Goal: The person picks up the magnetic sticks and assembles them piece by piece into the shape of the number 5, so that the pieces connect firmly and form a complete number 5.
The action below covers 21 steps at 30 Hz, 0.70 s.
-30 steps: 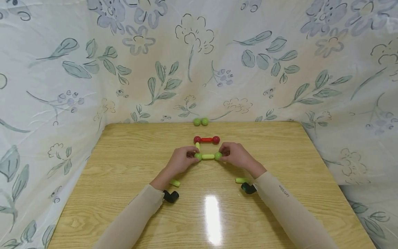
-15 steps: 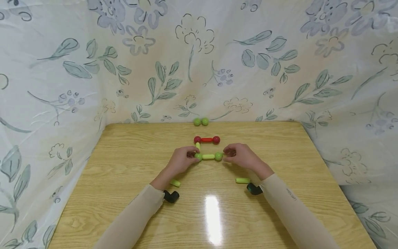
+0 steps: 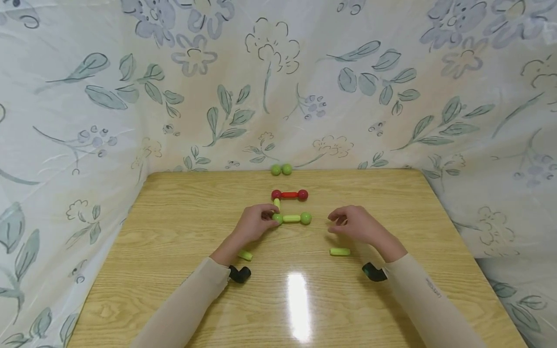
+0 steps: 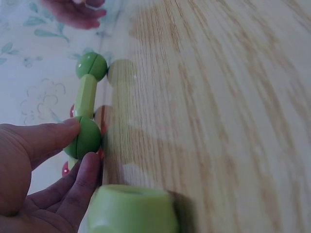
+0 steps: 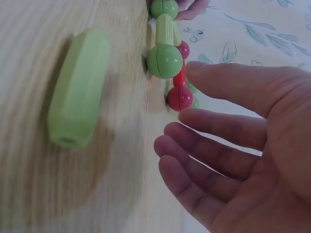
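Note:
My left hand (image 3: 254, 223) pinches a green ball (image 4: 88, 138) between thumb and fingers at the near left corner of a joined toy figure. From that ball a light green rod (image 3: 291, 219) runs right to another green ball (image 3: 306, 218). A second light green rod (image 3: 276, 205) leads back to a red ball (image 3: 276, 195), which a red rod (image 3: 289, 195) joins to another red ball (image 3: 302, 195). To the right of the figure, my right hand (image 3: 354, 223) is held apart from it, fingers loosely bent and nothing in them.
A loose light green rod (image 3: 340, 252) lies on the wooden table (image 3: 174, 203) below my right hand. Another loose rod (image 3: 245, 255) is partly hidden by my left wrist. Two green balls (image 3: 281, 169) sit at the table's far edge, against the floral cloth (image 3: 278, 87).
My right hand has let go of the right green ball and drawn away to the right. The left hand keeps its grip, and the figure stays in place.

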Each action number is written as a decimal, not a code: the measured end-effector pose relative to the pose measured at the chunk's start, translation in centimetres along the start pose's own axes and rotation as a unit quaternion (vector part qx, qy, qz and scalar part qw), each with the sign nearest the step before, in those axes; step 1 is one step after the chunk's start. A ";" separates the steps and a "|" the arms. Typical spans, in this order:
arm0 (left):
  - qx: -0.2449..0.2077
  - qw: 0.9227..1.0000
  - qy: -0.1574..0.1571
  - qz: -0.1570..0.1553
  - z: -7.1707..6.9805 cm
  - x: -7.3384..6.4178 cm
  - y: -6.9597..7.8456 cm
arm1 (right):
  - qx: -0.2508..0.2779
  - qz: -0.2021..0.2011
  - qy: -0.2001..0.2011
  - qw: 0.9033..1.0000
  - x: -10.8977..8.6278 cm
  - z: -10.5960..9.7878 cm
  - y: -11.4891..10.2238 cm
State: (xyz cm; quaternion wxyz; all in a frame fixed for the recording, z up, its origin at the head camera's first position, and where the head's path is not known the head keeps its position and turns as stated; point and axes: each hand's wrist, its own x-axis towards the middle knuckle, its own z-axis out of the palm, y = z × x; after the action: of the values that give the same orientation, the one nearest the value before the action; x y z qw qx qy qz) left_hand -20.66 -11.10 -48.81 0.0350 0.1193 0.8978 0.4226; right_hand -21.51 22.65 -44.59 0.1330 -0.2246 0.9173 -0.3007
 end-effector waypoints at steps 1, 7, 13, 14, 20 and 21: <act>0.000 1.000 0.000 0.000 0.0 0.0 0.0 | -0.003 0.001 -0.003 1.000 -0.3 -0.1 0.1; -0.002 1.000 -0.001 0.000 0.0 0.0 0.1 | -0.016 0.010 -0.024 1.000 -1.9 0.0 0.7; 0.001 1.000 0.000 -0.002 0.0 0.0 0.1 | -0.007 0.007 -0.043 0.999 -3.1 0.2 0.6; 0.002 1.000 0.001 -0.004 0.0 0.0 0.1 | -0.006 0.004 -0.046 0.999 -3.2 0.2 0.5; 0.005 1.000 -0.002 -0.008 -0.1 0.0 0.2 | -0.006 0.003 -0.066 0.998 -3.4 0.6 0.2; 0.006 1.000 -0.002 -0.007 -0.1 0.0 0.2 | -0.006 0.002 -0.070 0.998 -3.4 0.7 0.2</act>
State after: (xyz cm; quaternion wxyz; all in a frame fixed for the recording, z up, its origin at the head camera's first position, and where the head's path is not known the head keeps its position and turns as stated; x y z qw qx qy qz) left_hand -20.63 -11.06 -48.64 0.0389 0.1143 0.9009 0.4170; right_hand -18.35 24.13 -44.87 0.1961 -0.2435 0.9080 -0.2787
